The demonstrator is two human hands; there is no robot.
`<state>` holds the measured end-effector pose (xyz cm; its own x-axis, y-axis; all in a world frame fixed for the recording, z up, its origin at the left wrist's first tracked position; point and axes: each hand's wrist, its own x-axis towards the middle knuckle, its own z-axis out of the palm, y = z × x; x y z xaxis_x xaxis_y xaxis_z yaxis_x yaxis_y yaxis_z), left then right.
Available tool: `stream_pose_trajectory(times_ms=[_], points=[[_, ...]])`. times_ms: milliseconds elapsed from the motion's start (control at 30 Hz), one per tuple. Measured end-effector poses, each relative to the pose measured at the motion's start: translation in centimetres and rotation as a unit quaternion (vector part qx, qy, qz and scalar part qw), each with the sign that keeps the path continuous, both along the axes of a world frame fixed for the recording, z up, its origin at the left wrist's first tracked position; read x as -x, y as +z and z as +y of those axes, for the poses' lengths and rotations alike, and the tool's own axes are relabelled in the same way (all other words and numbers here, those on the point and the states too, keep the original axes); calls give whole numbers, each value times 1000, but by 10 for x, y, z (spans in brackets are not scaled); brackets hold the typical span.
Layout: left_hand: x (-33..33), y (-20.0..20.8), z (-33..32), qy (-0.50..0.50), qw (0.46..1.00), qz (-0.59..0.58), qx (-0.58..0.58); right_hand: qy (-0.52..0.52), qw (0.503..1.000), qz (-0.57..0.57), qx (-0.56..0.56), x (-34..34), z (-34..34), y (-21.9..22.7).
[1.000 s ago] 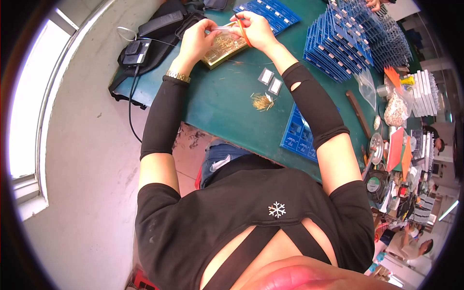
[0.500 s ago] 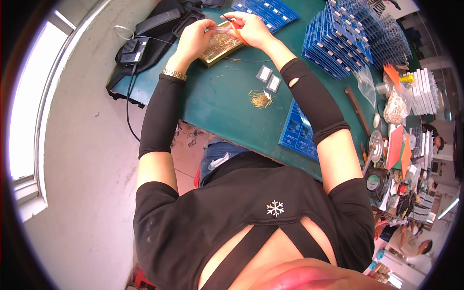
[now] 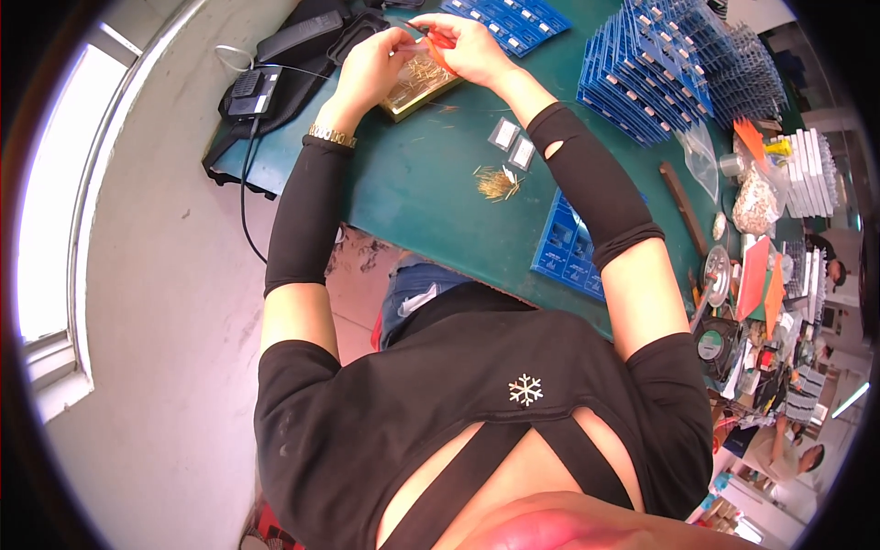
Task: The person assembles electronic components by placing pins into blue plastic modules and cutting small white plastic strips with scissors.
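Both my hands meet over a gold-rimmed box (image 3: 401, 114) at the far side of the green table. It holds many thin, gold-coloured pins (image 3: 423, 77). My left hand (image 3: 371, 69) pinches a thin, pale, see-through strip (image 3: 414, 48). In my right hand (image 3: 467, 50) is an orange-handled hand tool (image 3: 438, 57) with a dark tip; my fingers hide most of it, so its kind is unclear. The tool is close to the strip, but whether they touch does not show. Nearer me lies a loose pile of gold pins (image 3: 496, 184), beside two small dark-edged cards (image 3: 520, 154).
Stacked blue panels (image 3: 642, 73) stand at the far right, more blue panels (image 3: 513, 26) lie behind the box, and one (image 3: 566, 246) is under my right forearm. A black bag (image 3: 293, 82) and a corded device (image 3: 252, 92) sit left. A brown bar (image 3: 683, 209) lies right.
The orange tool has turned within my right hand, and less of its handle shows. My hands have moved slightly closer together. The pins and cards on the table look the same.
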<state>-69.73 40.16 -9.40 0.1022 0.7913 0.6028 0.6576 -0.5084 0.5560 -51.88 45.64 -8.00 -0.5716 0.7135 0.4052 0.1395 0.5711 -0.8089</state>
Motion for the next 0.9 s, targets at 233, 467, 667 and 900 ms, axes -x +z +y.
stream_pose_trajectory(times_ms=[233,467,667,900], points=[[0,4,1,11,998,47,27,1,999,13,46,-12,12,-3],[-1,1,3,1,999,43,-1,66,988,97,-105,-3,8,1],[-1,3,4,-7,998,52,25,34,992,69,103,-9,14,-4],[-9,10,4,6,997,43,57,-9,980,147,133,-12,28,-17]])
